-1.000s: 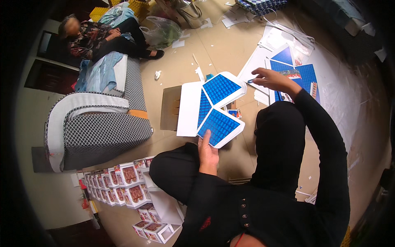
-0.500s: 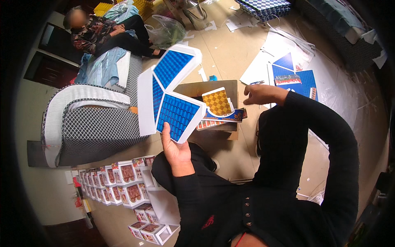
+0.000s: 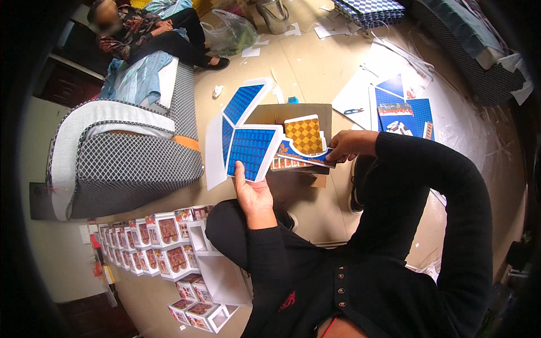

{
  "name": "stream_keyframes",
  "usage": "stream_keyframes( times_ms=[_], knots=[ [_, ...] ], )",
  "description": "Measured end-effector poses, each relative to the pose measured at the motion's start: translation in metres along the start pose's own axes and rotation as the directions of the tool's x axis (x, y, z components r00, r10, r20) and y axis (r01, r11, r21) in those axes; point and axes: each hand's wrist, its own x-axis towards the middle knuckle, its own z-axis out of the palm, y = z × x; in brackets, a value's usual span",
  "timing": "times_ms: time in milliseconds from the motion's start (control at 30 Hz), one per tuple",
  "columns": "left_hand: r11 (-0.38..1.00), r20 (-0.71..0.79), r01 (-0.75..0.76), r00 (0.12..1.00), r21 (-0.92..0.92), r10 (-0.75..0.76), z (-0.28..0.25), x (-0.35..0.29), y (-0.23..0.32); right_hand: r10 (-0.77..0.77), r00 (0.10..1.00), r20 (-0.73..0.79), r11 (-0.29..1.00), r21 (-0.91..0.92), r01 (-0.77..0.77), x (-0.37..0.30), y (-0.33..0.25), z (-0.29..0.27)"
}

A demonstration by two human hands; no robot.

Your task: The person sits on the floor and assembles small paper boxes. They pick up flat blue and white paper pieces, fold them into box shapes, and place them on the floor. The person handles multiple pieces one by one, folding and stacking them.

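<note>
My left hand (image 3: 255, 197) pinches a folded card piece (image 3: 251, 147) printed like blue roof tiles, its thumb on the lower panel. White flaps stick out along the piece's sides. To the right, my right hand (image 3: 345, 147) grips the end of a blue card strip (image 3: 301, 156) with orange decoration. That strip lies across an open cardboard box (image 3: 322, 115), where a gold checkered card (image 3: 305, 134) stands up behind it. Red-and-white printed card (image 3: 284, 164) shows under the strip. The fingertips of my right hand are partly hidden.
White boxes with printed fronts (image 3: 167, 230) stand in rows at lower left. A quilted grey couch (image 3: 129, 169) is on the left, with a seated person (image 3: 152, 36) beyond. Blue printed sheets (image 3: 420, 112) lie on the floor at right, near a metal bucket (image 3: 274, 16) farther back.
My right hand has come down and left from above the floor sheets and taken hold of the blue strip's end. My left hand has shifted slightly right, tilting the roof-tile card.
</note>
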Motion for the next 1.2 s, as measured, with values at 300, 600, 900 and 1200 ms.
stream_keyframes(
  times_ms=[300,600,900,1200],
  knots=[
    [0.999,0.004,-0.01,1.0,-0.039,0.01,0.006,-0.004,0.003,-0.073,0.997,0.008,0.947,0.314,0.067,-0.015,-0.004,-0.009],
    [1.0,-0.074,0.024,0.997,-0.009,-0.025,-0.013,0.006,-0.015,-0.012,0.999,-0.053,0.948,0.317,0.028,-0.008,0.006,-0.016],
    [0.999,-0.083,0.042,0.996,-0.016,-0.043,-0.021,0.008,-0.021,-0.084,0.987,-0.137,0.936,0.329,0.125,0.003,0.01,-0.013],
    [0.997,0.098,0.008,0.995,-0.082,0.0,-0.034,0.017,-0.013,-0.122,0.977,-0.172,0.857,0.478,0.191,-0.016,0.022,-0.057]
  ],
)
